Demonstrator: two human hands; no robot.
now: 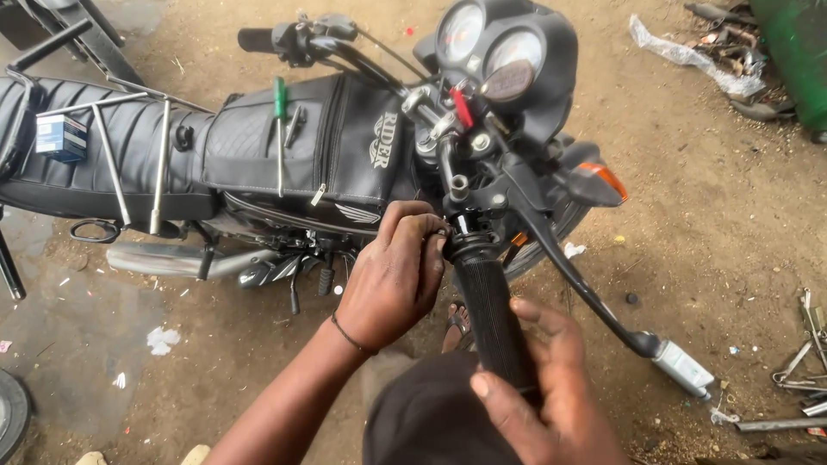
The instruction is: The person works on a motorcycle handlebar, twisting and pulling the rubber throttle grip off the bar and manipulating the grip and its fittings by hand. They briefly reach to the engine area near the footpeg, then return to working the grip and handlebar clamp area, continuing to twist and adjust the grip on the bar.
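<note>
The right hand [551,387] has its fingers [495,392] curled around the outer end of the black ribbed handlebar grip [491,314], thumb laid across the rubber, clenched on it. The left hand [392,275] is bunched at the inner end of the same grip, its fingers [426,228] bent tight together and pressed against the switch housing [469,228]; whether they pinch something small there cannot be told. A thin black band circles the left wrist.

The grip sits on the near handlebar of a black motorcycle [284,164] standing on bare dirt ground [715,215]. Just beside the grip runs the brake lever [586,288], its tip sleeved in white. A green-handled screwdriver [280,129] lies on the tank cover [345,138], long metal rods [112,164] and a small blue box [60,138] rest on the seat [138,138], and loose tools [801,362] lie on the ground at right.
</note>
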